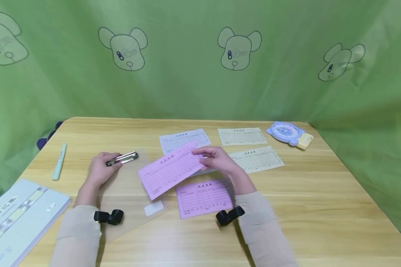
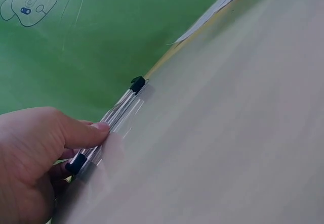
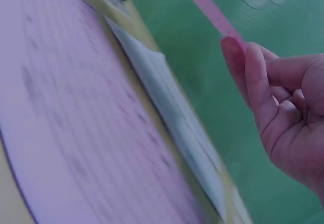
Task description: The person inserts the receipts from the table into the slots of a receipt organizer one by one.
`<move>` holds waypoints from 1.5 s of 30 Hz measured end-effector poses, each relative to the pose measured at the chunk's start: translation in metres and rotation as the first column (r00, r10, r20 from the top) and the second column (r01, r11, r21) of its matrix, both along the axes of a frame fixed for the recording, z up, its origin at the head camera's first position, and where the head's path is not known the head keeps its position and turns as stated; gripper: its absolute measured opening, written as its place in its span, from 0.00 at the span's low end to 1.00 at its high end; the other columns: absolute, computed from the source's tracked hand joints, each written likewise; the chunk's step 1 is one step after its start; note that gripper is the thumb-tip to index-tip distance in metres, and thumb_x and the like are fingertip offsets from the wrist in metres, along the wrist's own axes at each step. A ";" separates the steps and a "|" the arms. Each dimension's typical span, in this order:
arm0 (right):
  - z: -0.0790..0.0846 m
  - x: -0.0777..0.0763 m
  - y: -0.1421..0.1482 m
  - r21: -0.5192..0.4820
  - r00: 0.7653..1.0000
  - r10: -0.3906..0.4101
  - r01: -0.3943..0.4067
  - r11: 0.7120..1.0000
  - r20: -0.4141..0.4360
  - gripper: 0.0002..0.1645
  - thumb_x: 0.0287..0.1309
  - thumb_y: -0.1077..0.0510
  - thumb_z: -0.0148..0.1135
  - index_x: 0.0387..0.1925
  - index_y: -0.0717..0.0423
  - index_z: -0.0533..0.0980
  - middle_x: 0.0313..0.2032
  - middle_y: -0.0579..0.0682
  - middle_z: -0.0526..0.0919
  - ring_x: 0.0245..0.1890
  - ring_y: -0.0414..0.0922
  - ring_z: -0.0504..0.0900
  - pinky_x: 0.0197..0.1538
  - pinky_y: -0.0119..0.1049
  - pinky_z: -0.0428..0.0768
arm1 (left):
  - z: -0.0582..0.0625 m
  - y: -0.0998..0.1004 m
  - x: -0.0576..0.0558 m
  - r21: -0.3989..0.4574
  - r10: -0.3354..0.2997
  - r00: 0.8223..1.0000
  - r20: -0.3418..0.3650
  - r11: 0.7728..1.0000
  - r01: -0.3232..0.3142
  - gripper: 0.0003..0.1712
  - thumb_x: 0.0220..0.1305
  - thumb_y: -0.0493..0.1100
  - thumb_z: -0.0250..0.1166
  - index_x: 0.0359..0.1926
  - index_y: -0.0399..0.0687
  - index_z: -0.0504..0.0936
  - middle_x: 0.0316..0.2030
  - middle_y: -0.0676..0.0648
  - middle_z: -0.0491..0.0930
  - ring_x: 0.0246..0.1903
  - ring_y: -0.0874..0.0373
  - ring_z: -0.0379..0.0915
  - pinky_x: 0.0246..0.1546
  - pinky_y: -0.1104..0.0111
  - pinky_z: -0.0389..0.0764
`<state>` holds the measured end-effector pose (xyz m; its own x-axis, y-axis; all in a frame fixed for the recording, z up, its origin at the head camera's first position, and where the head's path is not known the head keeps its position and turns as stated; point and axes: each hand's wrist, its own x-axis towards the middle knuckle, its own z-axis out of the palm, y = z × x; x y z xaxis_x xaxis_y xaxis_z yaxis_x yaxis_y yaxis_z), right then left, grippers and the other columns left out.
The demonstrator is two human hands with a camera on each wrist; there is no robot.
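Note:
My left hand (image 1: 100, 168) grips the metal clip (image 1: 125, 158) at the top of a see-through clipboard (image 1: 127, 211) lying on the table. In the left wrist view the thumb (image 2: 93, 133) presses on the silver clip (image 2: 119, 115), which has dark ends. Between thumb and fingers, my right hand (image 1: 218, 160) pinches a pink printed form (image 1: 170, 168) by its right end. The form is raised and tilted, its left end over the clipboard. Below the right hand lies another pink form (image 1: 205, 200). A pale lilac form (image 1: 183, 139) lies behind, partly covered by the held one.
Two pale yellow-green forms (image 1: 242, 136) lie at the back right, near a blue clock-like object (image 1: 285, 131) and a small yellow block (image 1: 305, 141). A light green marker (image 1: 59, 163) and a grey-blue book or folder (image 1: 43, 211) are at the left. A green curtain (image 1: 187, 92) hangs behind.

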<state>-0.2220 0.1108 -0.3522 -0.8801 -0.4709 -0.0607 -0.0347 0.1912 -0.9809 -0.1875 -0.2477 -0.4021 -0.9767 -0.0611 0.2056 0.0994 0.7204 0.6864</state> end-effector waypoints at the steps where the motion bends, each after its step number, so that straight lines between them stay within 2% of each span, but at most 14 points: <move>1: -0.003 0.000 -0.007 0.000 1.000 -0.006 0.006 1.000 0.016 0.22 0.48 0.76 0.49 0.47 0.66 0.71 0.43 0.59 0.75 0.31 0.49 0.77 0.34 0.39 0.77 | 0.000 0.001 0.000 -0.002 0.001 1.000 0.001 1.000 -0.001 0.23 0.51 0.38 0.62 0.49 0.33 0.72 0.44 0.32 0.68 0.42 0.39 0.58 0.42 0.51 0.57; 12: -0.024 0.002 -0.071 0.020 0.980 0.003 -0.007 1.000 0.197 0.21 0.49 0.75 0.49 0.47 0.62 0.73 0.37 0.58 0.77 0.27 0.47 0.78 0.32 0.39 0.77 | 0.000 0.006 -0.001 -0.057 0.029 0.999 0.044 0.998 -0.026 0.25 0.52 0.44 0.61 0.51 0.38 0.71 0.46 0.34 0.67 0.43 0.40 0.57 0.44 0.49 0.52; 19: -0.034 0.005 -0.101 0.010 0.980 -0.044 0.043 0.999 0.193 0.18 0.48 0.75 0.52 0.42 0.61 0.76 0.34 0.54 0.77 0.23 0.44 0.77 0.29 0.35 0.77 | 0.001 0.009 -0.001 -0.072 0.030 0.997 0.070 0.997 -0.025 0.27 0.53 0.46 0.60 0.53 0.40 0.69 0.47 0.34 0.66 0.43 0.40 0.56 0.44 0.48 0.51; 27: -0.040 0.011 -0.127 -0.017 0.969 -0.114 0.121 0.993 0.218 0.16 0.45 0.76 0.54 0.39 0.65 0.76 0.32 0.54 0.76 0.21 0.42 0.77 0.28 0.32 0.77 | 0.000 0.010 -0.001 -0.072 0.021 0.999 0.039 0.997 -0.018 0.24 0.52 0.44 0.60 0.49 0.36 0.71 0.46 0.33 0.66 0.44 0.39 0.56 0.43 0.49 0.53; 32: -0.041 0.015 -0.136 -0.026 0.966 -0.125 0.134 0.991 0.228 0.18 0.45 0.77 0.54 0.41 0.66 0.75 0.34 0.55 0.76 0.23 0.42 0.77 0.28 0.31 0.77 | -0.001 0.011 -0.002 -0.084 0.005 1.000 0.029 0.996 -0.002 0.25 0.52 0.43 0.60 0.50 0.34 0.71 0.46 0.33 0.66 0.43 0.40 0.57 0.42 0.51 0.56; 36: -0.042 0.016 -0.141 -0.017 0.971 -0.120 0.126 0.992 0.204 0.19 0.45 0.77 0.53 0.42 0.66 0.75 0.37 0.56 0.76 0.23 0.42 0.77 0.28 0.30 0.77 | -0.002 0.011 -0.001 -0.100 0.002 1.000 0.008 0.995 -0.002 0.24 0.53 0.43 0.60 0.50 0.34 0.71 0.45 0.33 0.67 0.42 0.40 0.58 0.41 0.50 0.55; 40: -0.042 0.017 -0.143 -0.008 0.974 -0.126 0.130 0.991 0.188 0.18 0.46 0.77 0.53 0.42 0.66 0.75 0.39 0.58 0.76 0.23 0.42 0.78 0.28 0.30 0.77 | -0.003 0.013 -0.002 -0.161 -0.001 1.000 -0.021 0.987 -0.002 0.22 0.54 0.43 0.60 0.49 0.35 0.72 0.43 0.34 0.67 0.42 0.40 0.58 0.41 0.50 0.56; 45: -0.041 0.017 -0.142 0.007 0.976 -0.134 0.135 0.991 0.174 0.18 0.46 0.77 0.53 0.42 0.66 0.75 0.40 0.58 0.76 0.23 0.42 0.78 0.27 0.29 0.77 | -0.004 0.017 -0.004 -0.257 -0.038 0.997 -0.067 0.966 0.019 0.21 0.55 0.42 0.59 0.48 0.33 0.72 0.41 0.35 0.68 0.40 0.41 0.59 0.41 0.51 0.57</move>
